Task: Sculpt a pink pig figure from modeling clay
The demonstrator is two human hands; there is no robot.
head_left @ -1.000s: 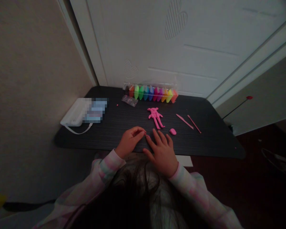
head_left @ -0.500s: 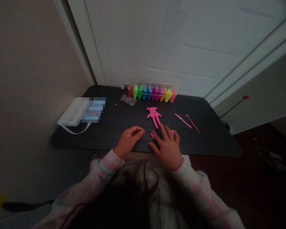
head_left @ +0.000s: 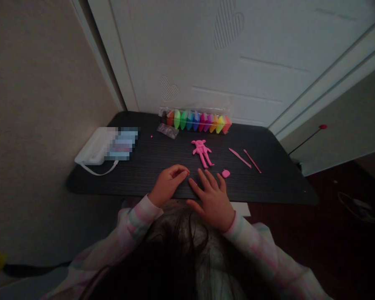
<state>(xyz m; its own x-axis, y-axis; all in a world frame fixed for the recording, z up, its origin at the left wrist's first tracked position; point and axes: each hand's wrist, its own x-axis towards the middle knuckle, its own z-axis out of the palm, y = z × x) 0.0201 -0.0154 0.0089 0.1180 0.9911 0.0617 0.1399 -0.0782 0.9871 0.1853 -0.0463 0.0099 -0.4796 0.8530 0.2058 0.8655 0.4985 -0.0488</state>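
The left hand [head_left: 168, 182] has its thumb and fingertips drawn together; whether they pinch something small is too dim to tell. The right hand [head_left: 215, 202] lies palm down with fingers spread, grasping nothing visible, over the counter [head_left: 143, 175]. The pink figure [head_left: 201, 152] lies just beyond the right hand's fingertips. A pink lump [head_left: 225, 173] sits just right of those fingers, and two pink tools [head_left: 240, 158] lie farther out beyond it.

LH [head_left: 168, 185] pinched, RH [head_left: 215, 202] splayed
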